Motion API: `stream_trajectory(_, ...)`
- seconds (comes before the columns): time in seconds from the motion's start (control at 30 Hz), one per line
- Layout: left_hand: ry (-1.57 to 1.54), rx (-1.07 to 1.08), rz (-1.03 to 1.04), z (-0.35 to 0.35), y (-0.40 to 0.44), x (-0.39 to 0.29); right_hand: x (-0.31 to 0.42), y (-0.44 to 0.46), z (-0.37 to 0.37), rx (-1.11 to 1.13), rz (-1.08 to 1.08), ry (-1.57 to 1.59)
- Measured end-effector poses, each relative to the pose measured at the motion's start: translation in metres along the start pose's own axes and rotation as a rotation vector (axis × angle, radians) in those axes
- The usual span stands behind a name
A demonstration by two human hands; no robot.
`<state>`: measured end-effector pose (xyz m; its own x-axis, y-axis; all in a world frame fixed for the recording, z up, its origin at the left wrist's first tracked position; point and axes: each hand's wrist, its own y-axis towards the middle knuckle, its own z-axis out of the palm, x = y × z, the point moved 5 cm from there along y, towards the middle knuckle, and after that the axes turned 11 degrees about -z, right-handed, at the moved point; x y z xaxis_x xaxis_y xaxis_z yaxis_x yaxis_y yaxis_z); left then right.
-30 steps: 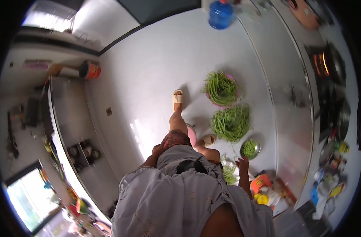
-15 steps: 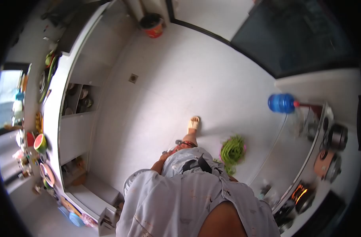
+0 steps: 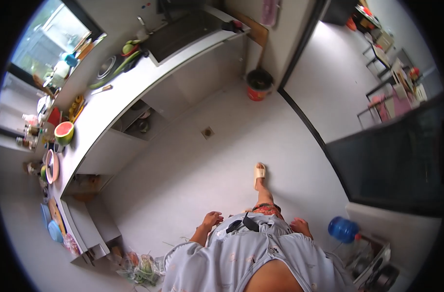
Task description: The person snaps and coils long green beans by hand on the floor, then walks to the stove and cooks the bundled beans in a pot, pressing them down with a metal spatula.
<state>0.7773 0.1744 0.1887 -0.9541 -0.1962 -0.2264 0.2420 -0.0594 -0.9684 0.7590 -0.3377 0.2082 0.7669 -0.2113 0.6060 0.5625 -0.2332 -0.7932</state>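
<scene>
My left hand [image 3: 213,219] hangs at the left side of my body, just in front of the pale grey patterned shirt [image 3: 222,258]. Its fingers are apart and loosely bent, with nothing in them. On the other side, my right hand [image 3: 301,227] hangs beside the shirt's hem, fingers loose and no object visible in it. Neither hand touches the counter. Below them one foot in a cream slipper [image 3: 259,171] is on the pale floor [image 3: 197,180]. Nearest to my right hand is a blue water jug [image 3: 343,229], some way apart from it.
A long white counter [image 3: 98,107] on the left holds a cut watermelon [image 3: 64,133], a knife [image 3: 102,89] and a sink [image 3: 183,36]. A red bucket [image 3: 259,85] stands by the dark-framed doorway [image 3: 304,117]. Bagged vegetables [image 3: 145,268] lie at lower left.
The view has swung to the right and forward, so the room beyond the doorway now shows. The green vegetables and rice cooker have left view. Both my hands now show more clearly.
</scene>
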Motion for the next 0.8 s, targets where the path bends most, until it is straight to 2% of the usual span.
stream_trajectory(0.1, -0.085, -0.126, -0.064, -0.024, 0.01, -0.022, 0.028, 0.07, -0.011, 0.133, -0.076, -0.276)
stream_trajectory(0.27, -0.275, -0.277, -0.019, -0.043, 0.004, -0.08, 0.13, 0.193, 0.046, 0.367, 0.036, -0.902)
stream_trajectory(0.33, -0.509, -0.141, 0.211, -0.039, -0.022, -0.115, 0.178, 0.242, 0.085, 0.428, 0.055, -1.111)
stream_trajectory(0.4, -0.693, -0.134, 0.227, -0.044, -0.019, -0.128, 0.241, 0.296, 0.148, 0.377, 0.008, -1.208)
stream_trajectory(0.43, -0.735, -0.179, 0.226, -0.045, -0.028, -0.137, 0.271, 0.325, 0.186, 0.322, -0.04, -1.195)
stream_trajectory(0.47, -0.804, -0.187, 0.228, -0.047, -0.027, -0.138, 0.319, 0.324, 0.238, 0.201, -0.18, -0.892)
stream_trajectory(0.5, -0.846, -0.193, 0.213, -0.053, -0.023, -0.138, 0.362, 0.333, 0.291, 0.22, -0.271, -0.838)
stream_trajectory(0.57, -0.894, -0.202, 0.156, -0.068, -0.008, -0.138, 0.442, 0.343, 0.402, 0.305, -0.439, -0.938)
stream_trajectory(0.6, -0.894, -0.208, 0.125, -0.079, -0.002, -0.136, 0.479, 0.314, 0.461, 0.283, -0.486, -0.69)
stream_trajectory(0.63, -0.9, -0.214, 0.099, -0.093, 0.003, -0.139, 0.506, 0.296, 0.516, 0.317, -0.479, -0.604)
stream_trajectory(0.7, -0.896, -0.227, 0.04, -0.12, 0.01, -0.14, 0.532, 0.282, 0.607, 0.451, -0.63, -0.501)
stream_trajectory(0.8, -0.911, -0.268, -0.013, -0.18, 0.026, -0.171, 0.544, 0.215, 0.728, 0.666, -0.575, -0.532)
